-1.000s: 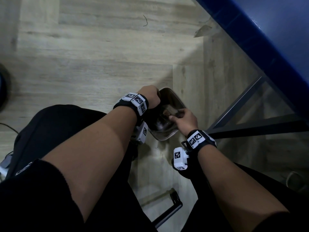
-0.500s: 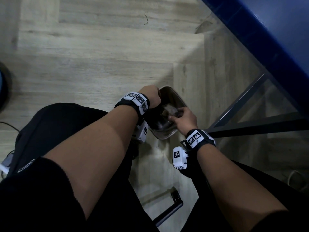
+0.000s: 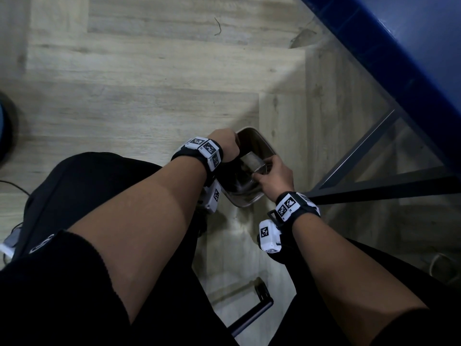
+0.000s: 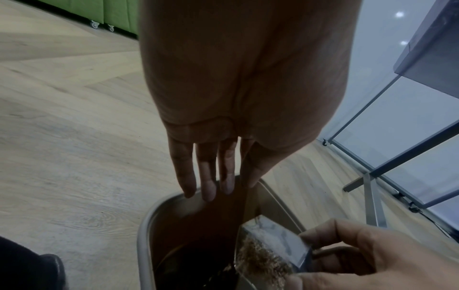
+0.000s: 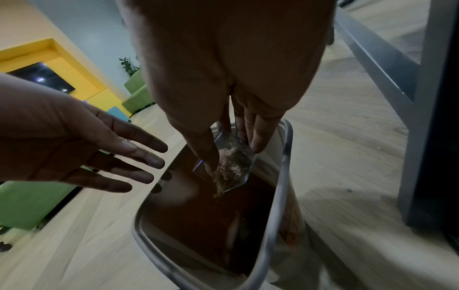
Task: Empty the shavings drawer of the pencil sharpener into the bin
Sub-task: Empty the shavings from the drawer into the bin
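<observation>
The grey-rimmed bin (image 3: pixel 245 204) stands on the wooden floor between my knees, dark inside. My right hand (image 3: pixel 274 174) pinches the small clear shavings drawer (image 3: pixel 252 161) by its end and holds it tilted over the bin's opening. In the right wrist view the drawer (image 5: pixel 231 157) tips mouth-down and brown shavings (image 5: pixel 224 176) slide off its lower edge into the bin (image 5: pixel 279 196). My left hand (image 3: pixel 225 146) hovers at the bin's left side, fingers (image 4: pixel 207 176) straight, spread and holding nothing, above the rim (image 4: pixel 144 225). The left wrist view also catches the drawer (image 4: pixel 275 239).
A blue table edge (image 3: pixel 399 58) overhangs at the upper right, and its dark metal frame (image 3: pixel 374 188) runs just right of the bin. My black-clad legs (image 3: pixel 87 196) flank the bin. A chair-base bar (image 3: pixel 252 313) lies below. Green wheeled furniture (image 4: pixel 111 13) stands far off.
My right hand has shifted slightly further over the bin with the drawer. The left hand has stayed at the bin's left side.
</observation>
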A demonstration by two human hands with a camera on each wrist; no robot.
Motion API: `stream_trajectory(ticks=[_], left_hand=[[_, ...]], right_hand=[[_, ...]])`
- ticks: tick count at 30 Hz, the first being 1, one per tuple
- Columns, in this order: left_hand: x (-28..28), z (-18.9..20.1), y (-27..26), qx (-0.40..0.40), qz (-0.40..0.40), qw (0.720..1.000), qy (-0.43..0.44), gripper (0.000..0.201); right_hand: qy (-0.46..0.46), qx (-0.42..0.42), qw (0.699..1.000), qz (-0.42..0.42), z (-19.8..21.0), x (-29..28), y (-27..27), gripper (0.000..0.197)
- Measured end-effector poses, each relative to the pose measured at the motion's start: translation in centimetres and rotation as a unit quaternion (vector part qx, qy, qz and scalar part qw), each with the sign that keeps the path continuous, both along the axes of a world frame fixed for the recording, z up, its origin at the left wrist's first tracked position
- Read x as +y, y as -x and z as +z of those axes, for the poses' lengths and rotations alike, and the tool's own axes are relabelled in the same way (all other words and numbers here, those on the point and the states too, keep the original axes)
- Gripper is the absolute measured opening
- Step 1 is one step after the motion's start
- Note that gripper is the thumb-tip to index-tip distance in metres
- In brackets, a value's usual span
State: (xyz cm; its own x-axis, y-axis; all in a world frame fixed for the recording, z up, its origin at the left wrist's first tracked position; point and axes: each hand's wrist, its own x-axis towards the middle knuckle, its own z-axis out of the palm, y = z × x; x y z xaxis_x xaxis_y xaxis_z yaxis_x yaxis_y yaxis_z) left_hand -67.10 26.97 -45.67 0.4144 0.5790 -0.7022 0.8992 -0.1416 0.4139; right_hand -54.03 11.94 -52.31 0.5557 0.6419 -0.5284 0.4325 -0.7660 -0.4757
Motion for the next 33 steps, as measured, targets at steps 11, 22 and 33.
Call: stream_trajectory(ticks=[11,22,33], left_hand=[[-0.1,0.2,-0.1,0.003,-0.008,1.000,-0.002,0.040],[-0.3,0.6,-0.2,0.011,-0.016,1.000,-0.005,0.039],[-0.2,0.3,-0.3,0.011,-0.021,1.000,-0.005,0.039]], right_hand=[[-0.009,-0.045,0.998,0.053,0.5,-0.3,0.9,0.044],[0.001,-0.047,0.995,0.090,0.8,0.0,1.2,0.041],[-0.004,-0.048,0.996,0.078,0.7,-0.6,1.4,0.039]])
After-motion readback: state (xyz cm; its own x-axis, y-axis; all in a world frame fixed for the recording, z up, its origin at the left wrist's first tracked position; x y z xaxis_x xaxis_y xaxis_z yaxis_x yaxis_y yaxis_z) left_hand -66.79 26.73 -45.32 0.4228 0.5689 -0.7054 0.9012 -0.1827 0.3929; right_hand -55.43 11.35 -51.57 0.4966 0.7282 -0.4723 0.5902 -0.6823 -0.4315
